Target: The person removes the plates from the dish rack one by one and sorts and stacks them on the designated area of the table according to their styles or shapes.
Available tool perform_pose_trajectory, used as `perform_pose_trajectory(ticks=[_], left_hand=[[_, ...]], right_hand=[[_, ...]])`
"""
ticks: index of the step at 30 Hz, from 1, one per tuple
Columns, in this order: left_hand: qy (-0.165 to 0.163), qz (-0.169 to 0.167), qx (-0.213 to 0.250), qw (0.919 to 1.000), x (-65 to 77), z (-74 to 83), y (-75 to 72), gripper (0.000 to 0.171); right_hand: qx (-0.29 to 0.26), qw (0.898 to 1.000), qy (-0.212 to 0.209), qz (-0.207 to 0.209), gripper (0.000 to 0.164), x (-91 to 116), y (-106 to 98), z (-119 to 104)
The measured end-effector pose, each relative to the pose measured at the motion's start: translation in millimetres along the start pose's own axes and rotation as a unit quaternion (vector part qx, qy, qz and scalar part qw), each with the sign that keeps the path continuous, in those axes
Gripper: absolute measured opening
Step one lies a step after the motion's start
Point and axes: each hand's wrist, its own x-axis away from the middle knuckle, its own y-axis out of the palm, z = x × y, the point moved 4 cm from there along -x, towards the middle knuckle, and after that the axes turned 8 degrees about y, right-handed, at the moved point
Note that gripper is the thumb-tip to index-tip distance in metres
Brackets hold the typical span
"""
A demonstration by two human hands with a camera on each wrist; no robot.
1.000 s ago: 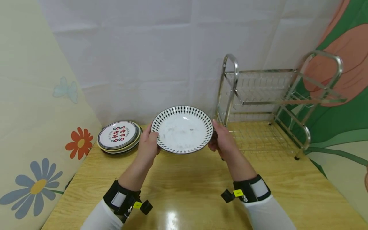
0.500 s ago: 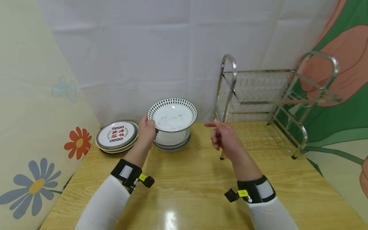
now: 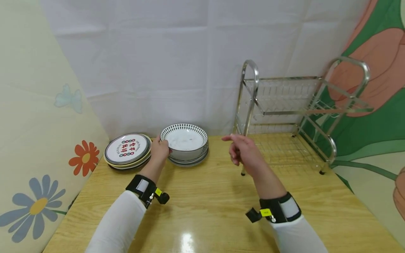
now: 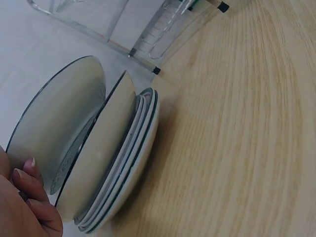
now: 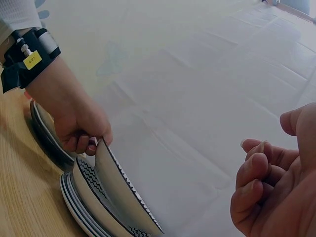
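Observation:
A deep white plate (image 3: 185, 138) with black diamonds round its rim is just over a stack of dishes (image 3: 193, 163) near the back wall. My left hand (image 3: 159, 151) grips its left edge, thumb on the rim and fingers underneath. Seen from the left wrist, the held plate (image 4: 64, 113) tilts away from a deep dish (image 4: 106, 143), which sits on several flatter plates (image 4: 148, 143). My right hand (image 3: 245, 149) hovers left of the dish rack with nothing in it, index finger extended and the others loosely curled, as the right wrist view also shows.
To the left is another stack of plates (image 3: 128, 149), the top one white with red and black characters. A two-tier metal dish rack (image 3: 284, 113) stands at the right of the wooden table (image 3: 215, 200). A white sheet (image 3: 152, 63) hangs behind.
My right hand has let go of the deep plate and stays near the rack. My left hand has carried the plate left and lowered it over the dish stack.

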Motion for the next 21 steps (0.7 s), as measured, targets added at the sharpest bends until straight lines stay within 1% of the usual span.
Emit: perform_pose_trajectory(ticks=[5, 10, 15, 21], left_hand=[[0.002, -0.002, -0.013, 0.9999, 0.0, -3.3, -2.8, 0.058], [0.004, 0.007, -0.030, 0.9995, -4.4, -10.8, -2.9, 0.054], [0.010, 0.009, -0.030, 0.9994, -5.9, -12.7, -3.4, 0.053], [-0.001, 0.017, -0.044, 0.9989, -5.3, -13.7, -5.2, 0.053]], right_hand=[[0.005, 1.000, 0.003, 0.003, 0.047, -1, 0, -1], [0.009, 1.000, 0.009, 0.004, 0.048, -1, 0, -1], [0.009, 1.000, 0.012, 0.006, 0.049, -1, 0, 0], [0.007, 1.000, 0.017, 0.007, 0.049, -2, -1, 3]])
